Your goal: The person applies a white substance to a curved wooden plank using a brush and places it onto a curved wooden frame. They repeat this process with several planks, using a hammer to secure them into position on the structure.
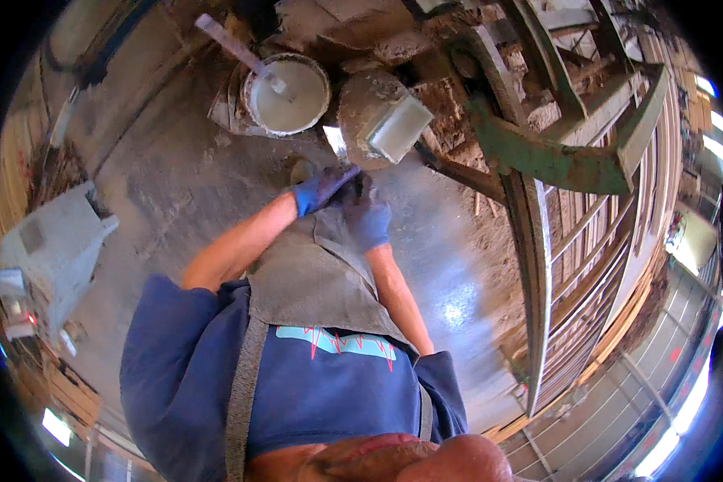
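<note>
My left hand (pixel 323 191) and my right hand (pixel 368 214), both in blue gloves with dark palms, meet in front of my grey apron (pixel 305 277). Their fingers are closed together, and what lies between them is hidden. Just beyond the left fingertips shows a bright, flat scraper-like blade (pixel 335 143); whether a hand grips it, I cannot tell. Farther off, a round bucket (pixel 326 95) holds pale, thick paste with a long-handled flat tool (pixel 237 48) leaning in it. To its right, a pale rectangular block or tray (pixel 401 130) rests on a brownish round container (pixel 360 95).
A rusty metal frame with a green curved beam (pixel 550 153) and long slats stands close on my right. A grey panel-like object (pixel 52 249) is on the left. Brown rubble (pixel 490 241) lies along the frame's foot, on the grey concrete floor (pixel 176 201).
</note>
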`<move>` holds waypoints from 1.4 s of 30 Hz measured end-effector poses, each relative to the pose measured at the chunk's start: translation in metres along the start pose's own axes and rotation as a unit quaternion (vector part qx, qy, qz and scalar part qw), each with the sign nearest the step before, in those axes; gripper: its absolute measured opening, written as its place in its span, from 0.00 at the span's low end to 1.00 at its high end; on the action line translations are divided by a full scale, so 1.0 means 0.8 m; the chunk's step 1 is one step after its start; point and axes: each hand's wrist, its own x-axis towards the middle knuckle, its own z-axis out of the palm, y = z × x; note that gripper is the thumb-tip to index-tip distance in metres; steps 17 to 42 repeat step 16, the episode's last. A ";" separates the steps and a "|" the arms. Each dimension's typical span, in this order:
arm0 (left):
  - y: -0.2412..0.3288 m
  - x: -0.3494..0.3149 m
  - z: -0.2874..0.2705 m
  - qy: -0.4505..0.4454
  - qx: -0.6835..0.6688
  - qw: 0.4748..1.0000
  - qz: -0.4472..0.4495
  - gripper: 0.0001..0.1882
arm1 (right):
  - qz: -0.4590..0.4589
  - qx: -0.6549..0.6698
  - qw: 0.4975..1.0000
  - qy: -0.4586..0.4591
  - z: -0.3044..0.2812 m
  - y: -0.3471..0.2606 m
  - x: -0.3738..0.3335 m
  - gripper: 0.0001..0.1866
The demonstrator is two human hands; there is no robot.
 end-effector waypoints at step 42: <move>0.145 0.145 0.210 0.324 0.867 -0.103 0.364 0.42 | 0.689 0.478 0.540 -0.077 0.178 0.100 -0.388 0.21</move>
